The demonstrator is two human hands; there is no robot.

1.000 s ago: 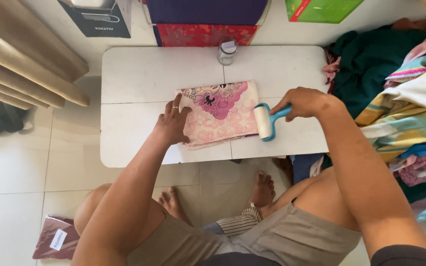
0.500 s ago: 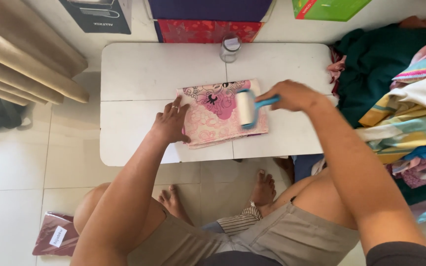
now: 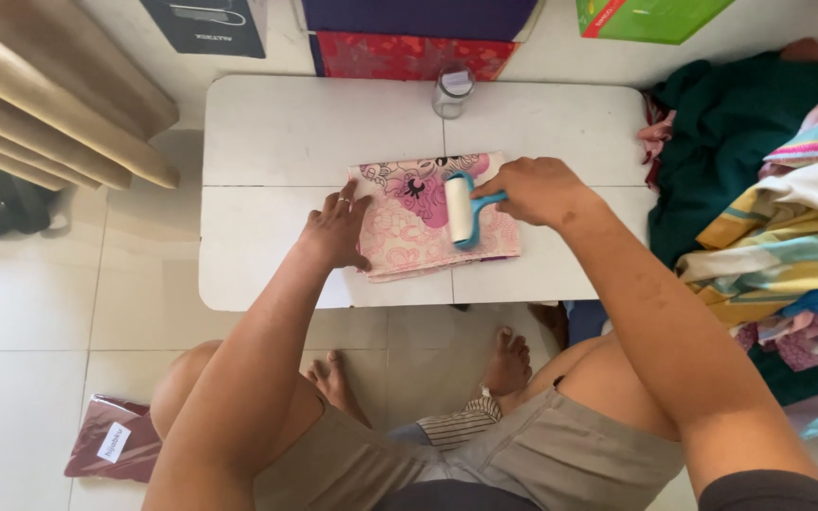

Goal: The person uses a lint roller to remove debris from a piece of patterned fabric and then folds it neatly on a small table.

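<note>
- My right hand (image 3: 534,189) has its grip closed around the blue handle of a lint roller (image 3: 464,208), fingers wrapped over it so the handle is mostly hidden.
- The roller's white drum lies across the folded pink cloth (image 3: 418,220), pressed onto its right half, with its long axis running roughly away from me.
- My left hand (image 3: 338,230) is spread flat – fingers splayed, palm down – on the cloth's left edge, pinning it to the table (image 3: 276,132); it holds nothing between its fingers.
- The cloth is pink with a darker magenta patch and dark line drawings near its far edge; it sits at the middle of the white table, close to the near edge.
- A small clear jar (image 3: 452,91) with a pale lid stands on the table's far edge, well apart from the cloth.
- Beyond the table I see a red patterned panel (image 3: 409,55) and a green box (image 3: 646,17) against the wall.
- To my right a heap of clothes (image 3: 769,189) – dark green, striped and yellow pieces – lies just beside the table.
- On the floor at my left is a maroon packet (image 3: 111,440), probably wrapped fabric, though I can't tell from here.
- My bare feet rest on the tiles under the table's near edge.
</note>
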